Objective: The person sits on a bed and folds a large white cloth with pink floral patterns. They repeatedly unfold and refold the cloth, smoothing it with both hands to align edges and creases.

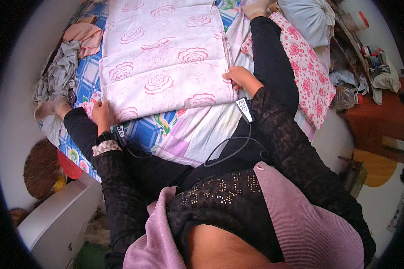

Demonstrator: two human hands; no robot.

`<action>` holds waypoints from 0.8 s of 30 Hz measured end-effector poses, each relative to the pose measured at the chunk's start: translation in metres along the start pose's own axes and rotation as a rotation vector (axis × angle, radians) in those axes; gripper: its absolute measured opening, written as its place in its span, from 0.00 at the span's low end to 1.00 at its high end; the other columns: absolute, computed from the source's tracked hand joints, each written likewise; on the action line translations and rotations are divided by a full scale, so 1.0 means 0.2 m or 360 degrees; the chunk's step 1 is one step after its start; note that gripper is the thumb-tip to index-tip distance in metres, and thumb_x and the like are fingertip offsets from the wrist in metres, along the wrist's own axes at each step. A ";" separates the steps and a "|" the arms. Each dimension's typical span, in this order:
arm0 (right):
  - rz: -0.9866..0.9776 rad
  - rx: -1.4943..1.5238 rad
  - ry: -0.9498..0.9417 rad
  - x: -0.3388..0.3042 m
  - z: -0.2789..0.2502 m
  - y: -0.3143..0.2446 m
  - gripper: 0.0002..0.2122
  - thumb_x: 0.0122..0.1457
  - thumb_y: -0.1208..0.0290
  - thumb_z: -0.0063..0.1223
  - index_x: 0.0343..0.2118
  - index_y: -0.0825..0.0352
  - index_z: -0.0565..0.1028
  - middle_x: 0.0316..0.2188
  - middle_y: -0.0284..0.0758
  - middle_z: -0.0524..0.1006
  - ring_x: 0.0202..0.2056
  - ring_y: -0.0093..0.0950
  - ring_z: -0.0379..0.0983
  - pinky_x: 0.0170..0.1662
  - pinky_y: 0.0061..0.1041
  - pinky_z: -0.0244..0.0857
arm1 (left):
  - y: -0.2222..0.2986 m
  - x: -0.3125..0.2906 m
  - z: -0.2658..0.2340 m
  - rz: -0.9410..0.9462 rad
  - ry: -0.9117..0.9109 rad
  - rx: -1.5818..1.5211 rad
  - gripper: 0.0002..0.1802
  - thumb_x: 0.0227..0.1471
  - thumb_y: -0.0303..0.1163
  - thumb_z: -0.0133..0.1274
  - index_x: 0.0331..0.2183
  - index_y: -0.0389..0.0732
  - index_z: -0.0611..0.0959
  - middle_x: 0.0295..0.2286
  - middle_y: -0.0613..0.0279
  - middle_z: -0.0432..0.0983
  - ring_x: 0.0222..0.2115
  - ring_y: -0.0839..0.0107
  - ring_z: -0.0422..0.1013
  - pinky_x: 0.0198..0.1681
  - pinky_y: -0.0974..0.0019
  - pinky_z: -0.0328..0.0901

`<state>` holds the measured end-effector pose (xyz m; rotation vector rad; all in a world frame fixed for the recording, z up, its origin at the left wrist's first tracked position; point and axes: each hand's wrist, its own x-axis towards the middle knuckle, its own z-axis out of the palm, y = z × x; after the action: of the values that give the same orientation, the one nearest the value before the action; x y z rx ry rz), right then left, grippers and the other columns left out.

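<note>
A white cloth with pink rose outlines [161,54] lies folded in layers on the bed between my legs. At its near left corner, my left hand [102,114] grips the edge with curled fingers. Opposite, at the right edge near the other corner, my right hand [243,79] pinches the layers between thumb and fingers. The near edge runs fairly straight between my hands. Small dark devices with cables hang at my wrists, one [245,110] below my right hand and another [121,133] beside my left.
A blue checked, flowered bedsheet [141,132] and a pale lilac cloth [188,136] lie underneath. To the right are a pink-flowered pillow [307,71] and a stuffed white sack [307,20]. Crumpled grey clothes [58,74] and a peach cloth [85,38] lie at left.
</note>
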<state>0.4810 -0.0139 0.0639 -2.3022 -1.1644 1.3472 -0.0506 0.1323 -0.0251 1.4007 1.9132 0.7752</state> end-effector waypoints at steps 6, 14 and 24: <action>-0.0158 -0.0111 -0.0004 -0.19 0.08 0.08 0.14 0.48 0.63 0.55 0.30 0.71 0.75 0.22 0.41 0.76 0.18 0.33 0.73 0.24 0.29 0.68 | -0.06 -0.13 -0.10 -0.0002 -0.0182 -0.0228 0.14 0.46 0.32 0.53 0.33 0.31 0.80 0.26 0.64 0.76 0.26 0.75 0.69 0.31 0.72 0.63; -0.0162 -0.0327 -0.0030 -0.23 0.10 0.16 0.12 0.43 0.66 0.58 0.28 0.68 0.75 0.24 0.39 0.77 0.21 0.33 0.74 0.26 0.31 0.69 | 0.00 -0.22 -0.14 -0.0152 -0.0163 -0.0229 0.13 0.45 0.32 0.50 0.33 0.35 0.81 0.20 0.65 0.73 0.23 0.75 0.68 0.27 0.70 0.63; -0.0191 -0.0299 -0.0070 -0.32 0.08 0.10 0.16 0.43 0.59 0.59 0.25 0.69 0.74 0.18 0.36 0.74 0.17 0.30 0.71 0.21 0.27 0.67 | 0.01 -0.22 -0.13 0.0167 0.0081 0.0396 0.18 0.42 0.37 0.49 0.33 0.35 0.82 0.30 0.47 0.78 0.33 0.57 0.74 0.38 0.61 0.65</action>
<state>0.4619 -0.0769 0.0848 -2.2937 -1.4757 1.3014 -0.0586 0.0892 -0.0007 1.6565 2.0435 0.6427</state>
